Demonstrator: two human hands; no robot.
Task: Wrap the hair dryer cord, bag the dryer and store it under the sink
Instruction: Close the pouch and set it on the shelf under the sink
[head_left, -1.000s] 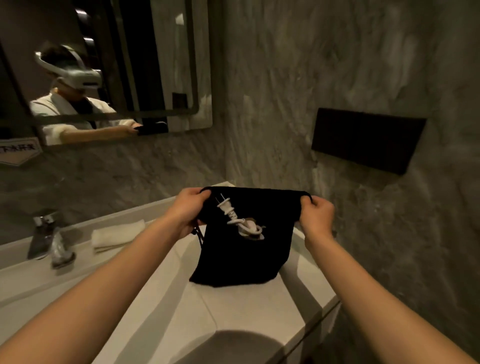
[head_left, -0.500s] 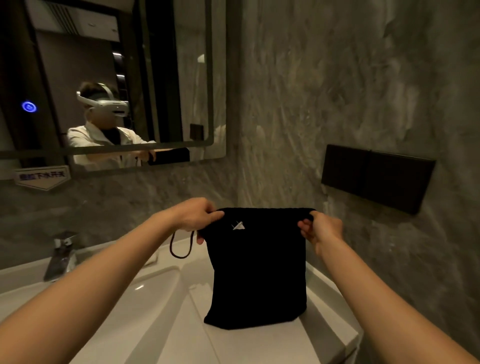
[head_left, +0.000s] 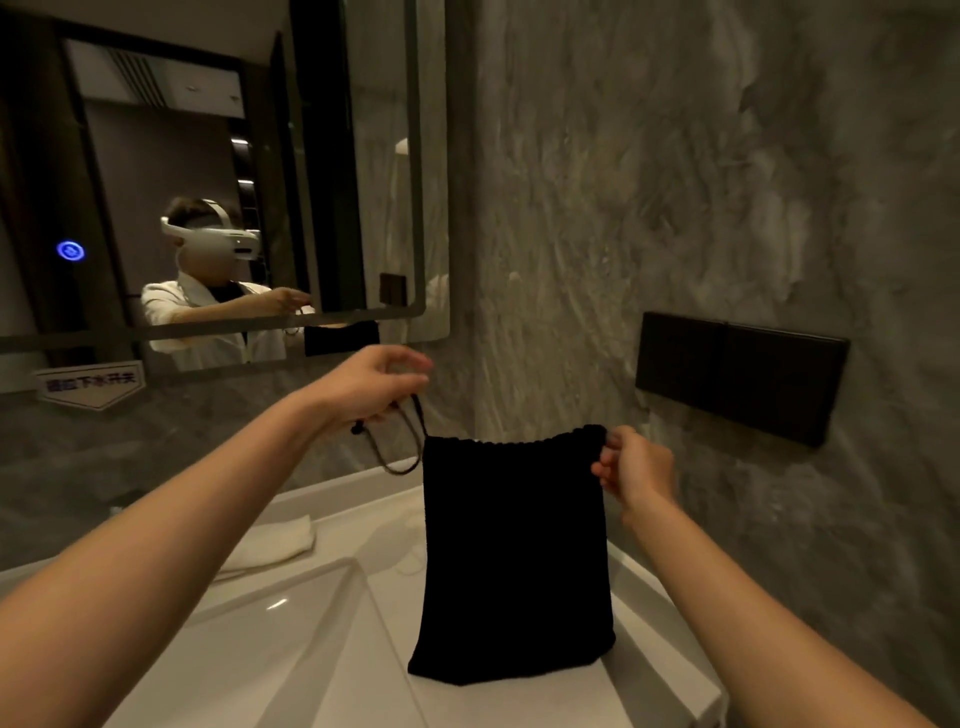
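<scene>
A black drawstring bag (head_left: 514, 561) stands upright on the white counter (head_left: 332, 665) at the right of the basin. Its mouth is gathered and nearly drawn together along the top. My left hand (head_left: 366, 387) is raised to the upper left of the bag and pinches the dark drawstring (head_left: 410, 441), whose loop hangs below my fingers. My right hand (head_left: 631, 467) pinches the bag's top right corner. The hair dryer and its cord are hidden inside the bag.
A folded white towel (head_left: 270, 545) lies on the counter behind the basin (head_left: 249, 634). A mirror (head_left: 208, 171) hangs on the grey stone wall at left. A black wall panel (head_left: 737, 374) sits at right. The counter's edge drops off at lower right.
The white plug and cord that showed at the bag's mouth have gone out of sight. My left hand has pulled the drawstring up and left, gathering the mouth. The view has tilted upward.
</scene>
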